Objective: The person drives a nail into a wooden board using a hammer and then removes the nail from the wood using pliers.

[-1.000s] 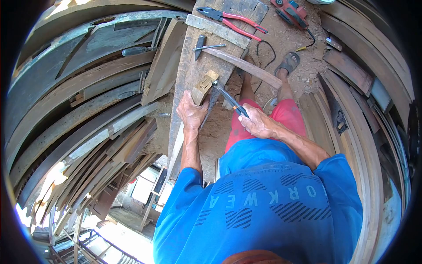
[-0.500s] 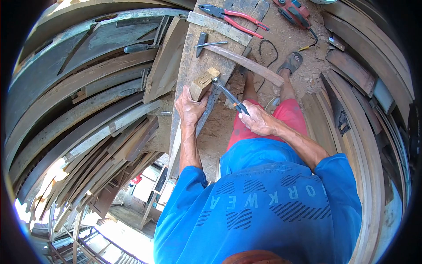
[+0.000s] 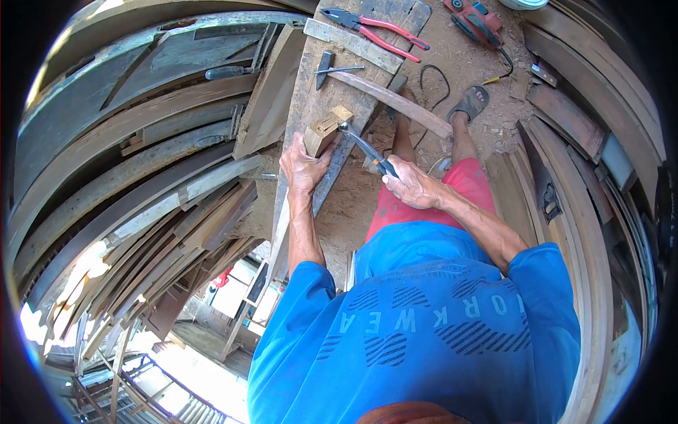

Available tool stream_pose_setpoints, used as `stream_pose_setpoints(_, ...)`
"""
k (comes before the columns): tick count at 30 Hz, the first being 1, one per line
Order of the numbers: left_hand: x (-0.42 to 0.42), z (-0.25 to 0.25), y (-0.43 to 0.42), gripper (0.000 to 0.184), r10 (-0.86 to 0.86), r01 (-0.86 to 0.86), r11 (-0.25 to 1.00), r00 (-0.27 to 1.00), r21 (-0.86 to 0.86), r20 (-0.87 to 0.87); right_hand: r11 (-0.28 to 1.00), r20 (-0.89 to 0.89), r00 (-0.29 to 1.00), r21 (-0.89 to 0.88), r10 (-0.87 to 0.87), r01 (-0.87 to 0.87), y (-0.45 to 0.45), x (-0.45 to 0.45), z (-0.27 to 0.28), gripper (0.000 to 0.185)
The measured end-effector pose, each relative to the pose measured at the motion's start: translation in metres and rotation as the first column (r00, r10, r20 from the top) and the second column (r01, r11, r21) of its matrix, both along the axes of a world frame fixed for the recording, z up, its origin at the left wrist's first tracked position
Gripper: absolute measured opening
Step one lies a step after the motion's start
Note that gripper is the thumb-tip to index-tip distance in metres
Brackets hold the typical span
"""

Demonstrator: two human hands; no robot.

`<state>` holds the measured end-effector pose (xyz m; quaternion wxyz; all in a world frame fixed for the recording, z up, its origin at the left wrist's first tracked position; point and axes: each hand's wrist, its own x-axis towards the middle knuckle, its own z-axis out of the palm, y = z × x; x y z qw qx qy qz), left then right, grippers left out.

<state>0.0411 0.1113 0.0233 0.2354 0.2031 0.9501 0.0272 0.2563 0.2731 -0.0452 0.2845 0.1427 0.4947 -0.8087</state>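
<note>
My left hand (image 3: 304,169) is closed around the lower end of a wooden block (image 3: 320,141), which has a groove cut in its upper face. My right hand (image 3: 412,186) grips a steel-shafted hand tool (image 3: 366,147) by its black-and-orange handle. The tool's shiny rounded head touches or sits very near the block's right side; its exact kind is unclear. Below the block is a worn wooden bench (image 3: 304,99). Farther up the bench lies a hammer (image 3: 395,100) with a long wooden handle, and a thin metal rod (image 3: 346,69) crosses its head.
Red-handled pliers (image 3: 388,37) lie at the bench's far end, by a wooden strip (image 3: 353,46). A red power tool (image 3: 474,22) with a cord rests on the shaving-covered floor. Stacked boards (image 3: 176,148) curve along the left, more boards (image 3: 579,212) along the right.
Both hands, the block and the tool keep nearly the same positions. The tool's handle has shifted very slightly left and up, and the whole view has moved a little.
</note>
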Motion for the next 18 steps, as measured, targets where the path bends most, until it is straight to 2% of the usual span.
stream_pose_setpoints(2,0.001,-0.004,-0.002,0.056,-0.017,0.019,0.999,0.999,0.039,-0.039,0.998,-0.062,0.998,0.053,-0.015,0.018,-0.002,0.002,-0.005,0.026)
stream_pose_setpoints(5,0.009,-0.01,-0.009,0.052,-0.046,0.054,0.995,0.993,0.079,-0.104,0.983,0.063,0.998,-0.183,-0.016,0.027,0.027,-0.014,0.011,0.023)
stream_pose_setpoints(6,0.012,-0.012,-0.011,0.051,-0.053,0.065,0.994,0.99,0.089,-0.131,0.981,-0.008,0.999,-0.19,-0.047,0.044,0.031,-0.015,0.01,0.023)
stream_pose_setpoints(9,0.023,-0.015,-0.008,0.045,-0.076,0.112,0.98,0.974,0.162,-0.215,0.959,0.082,0.992,-0.277,0.091,-0.065,0.053,-0.028,0.017,0.03)
stream_pose_setpoints(13,0.022,-0.016,-0.012,0.044,-0.097,0.128,0.982,0.972,0.136,-0.214,0.948,0.101,0.975,-0.271,0.199,-0.166,0.065,-0.041,0.026,0.03)
stream_pose_setpoints(16,0.021,-0.019,-0.015,0.045,-0.133,0.17,0.977,0.959,0.132,-0.249,0.955,0.148,0.973,-0.263,0.179,-0.136,0.063,-0.041,0.029,0.03)
stream_pose_setpoints(18,0.023,-0.017,-0.011,0.045,-0.109,0.142,0.982,0.965,0.128,-0.237,0.974,0.143,0.985,-0.216,0.095,-0.063,0.062,-0.036,0.037,0.028)
